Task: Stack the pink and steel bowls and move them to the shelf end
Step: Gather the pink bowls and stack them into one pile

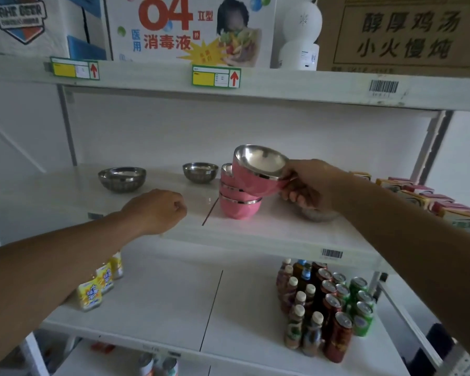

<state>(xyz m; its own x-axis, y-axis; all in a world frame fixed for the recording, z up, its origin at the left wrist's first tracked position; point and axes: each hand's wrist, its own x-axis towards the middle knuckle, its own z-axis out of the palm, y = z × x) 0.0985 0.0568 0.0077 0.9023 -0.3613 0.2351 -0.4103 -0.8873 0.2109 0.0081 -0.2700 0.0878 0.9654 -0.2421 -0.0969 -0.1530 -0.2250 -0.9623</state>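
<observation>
Pink bowl (258,175) with a shiny steel lining is in my right hand (307,183) right now, tilted so the open mouth faces left and toward me. My thumb sits over the rim on the right side and my fingers (296,198) curl under the base, so it's a proper clamp on that bowl. It's sitting against the top of a pink stack (239,199) standing on the middle shelf (255,232), roughly in the middle of it. I count about three nested pink bowls there, steel rims showing between them, though the upper ones are partly hidden behind the one I'm gripping.

My left hand (158,210) is curled into a loose fist with nothing in it, hovering over the near edge of the same shelf, left of the stack.

Further back on the left are two plain steel bowls: the left steel bowl (122,178) sits by itself, and the second steel bowl (200,172) is just left of the pink stack. There's another steel bowl (319,213) peeking out under my right hand, mostly hidden.

Far right end of the shelf has a row of small cartons (429,199). Lower shelf has bottles and cans (326,308) on the right and yellow drink packs (98,283) on the left under my forearm.
</observation>
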